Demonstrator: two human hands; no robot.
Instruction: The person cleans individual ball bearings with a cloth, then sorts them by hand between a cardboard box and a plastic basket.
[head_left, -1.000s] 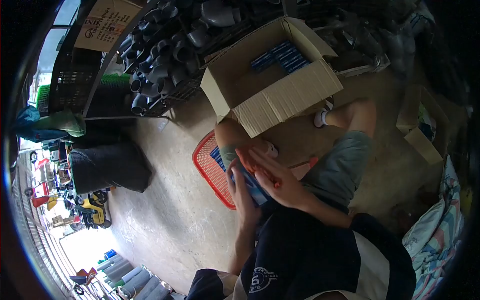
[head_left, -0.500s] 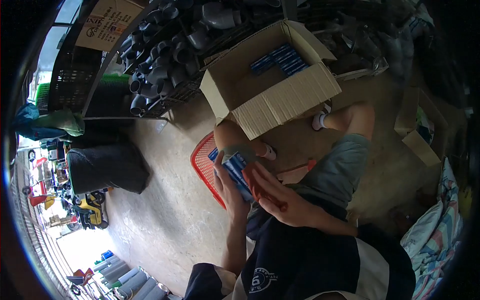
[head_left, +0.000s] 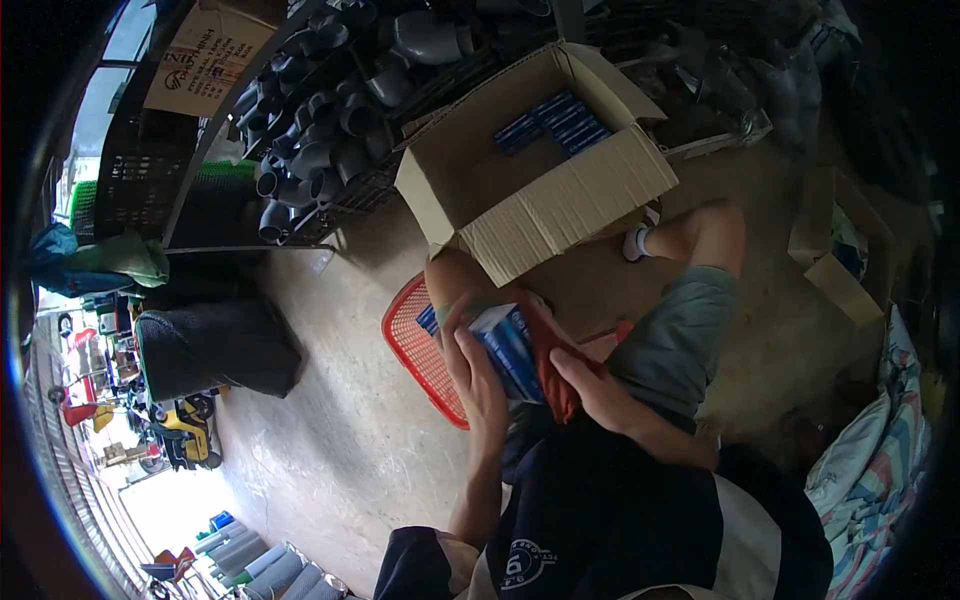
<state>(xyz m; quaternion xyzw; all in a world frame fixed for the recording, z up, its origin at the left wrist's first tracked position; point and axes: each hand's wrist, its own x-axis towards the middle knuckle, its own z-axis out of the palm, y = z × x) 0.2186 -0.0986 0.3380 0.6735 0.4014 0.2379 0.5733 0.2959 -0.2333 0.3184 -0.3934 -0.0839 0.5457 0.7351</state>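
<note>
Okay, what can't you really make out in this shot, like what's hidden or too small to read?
All in the head view:
- Print on the blue boxes: too small and blurred; the left hand and right hand cover part of the stack.
- Contents of the red basket: mostly hidden by hands, boxes and a knee.
- Floor of the cardboard carton: its near flap hides part of it.
- Sign on the shelf: lettering unreadable, cut by the dark lens edge.
</note>
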